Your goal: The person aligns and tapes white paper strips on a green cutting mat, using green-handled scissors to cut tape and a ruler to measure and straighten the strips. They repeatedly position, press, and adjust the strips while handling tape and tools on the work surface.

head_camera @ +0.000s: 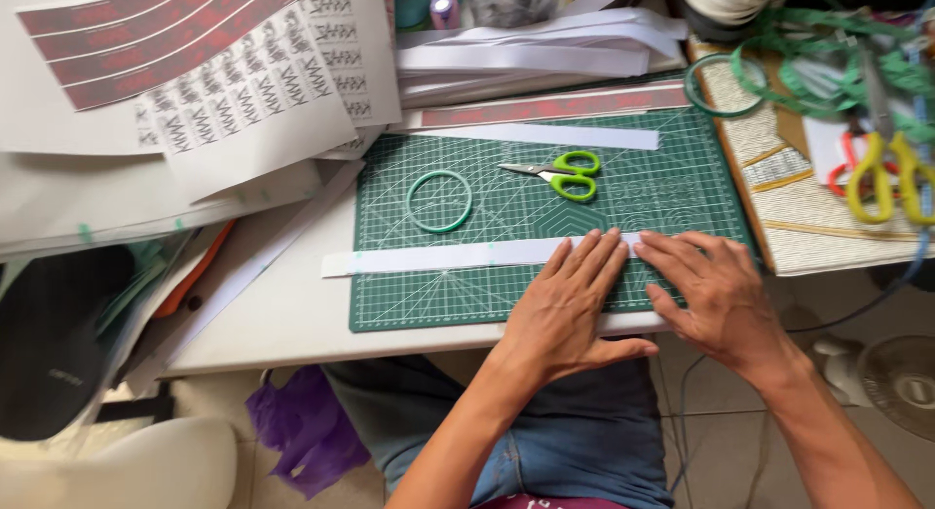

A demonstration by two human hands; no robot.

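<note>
Here, left hand [570, 300] and right hand [711, 290] — both flat, fingers spread, gripping nothing — pressing a white paper strip [438, 257] on the green cutting mat [438, 300]; green-handled scissors [565, 173] (shut), green ring [439, 201] beyond.

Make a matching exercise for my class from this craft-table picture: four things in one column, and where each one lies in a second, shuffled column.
Things:
1. green-handled scissors
2. green ring
3. long white paper strip
4. yellow-handled scissors

Places:
A. off the cutting mat, at the far right on the woven mat
B. under the fingertips of both hands, left hand and right hand
C. on the cutting mat, left of the green-handled scissors
D. on the cutting mat, below the upper white strip

Pairs: 1-D, 2-C, 3-B, 4-A
</note>
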